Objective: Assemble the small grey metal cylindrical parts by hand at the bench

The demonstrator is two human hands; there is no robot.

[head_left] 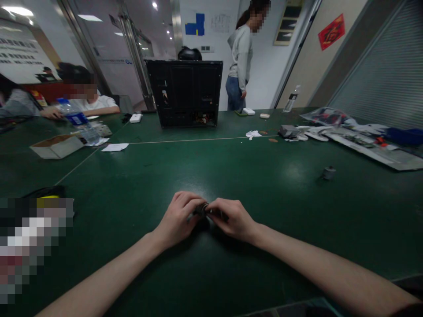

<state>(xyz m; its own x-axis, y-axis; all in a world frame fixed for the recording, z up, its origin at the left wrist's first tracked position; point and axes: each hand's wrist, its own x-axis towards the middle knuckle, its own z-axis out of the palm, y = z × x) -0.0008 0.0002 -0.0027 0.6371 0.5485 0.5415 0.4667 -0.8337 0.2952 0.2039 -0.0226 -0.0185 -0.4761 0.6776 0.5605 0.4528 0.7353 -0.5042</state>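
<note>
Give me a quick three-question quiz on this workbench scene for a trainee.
1. What do the left hand and right hand hold between them?
2. True or false: a small grey cylinder sits on the green tabletop, to the right of the hands.
3. What stands upright at the table's far side? A: a black metal case; B: a cardboard box; C: a laptop.

Key: 1. A small dark cylindrical part. 2. True. 3. A.

No text can be read, even on the wall poster (21, 48).
</note>
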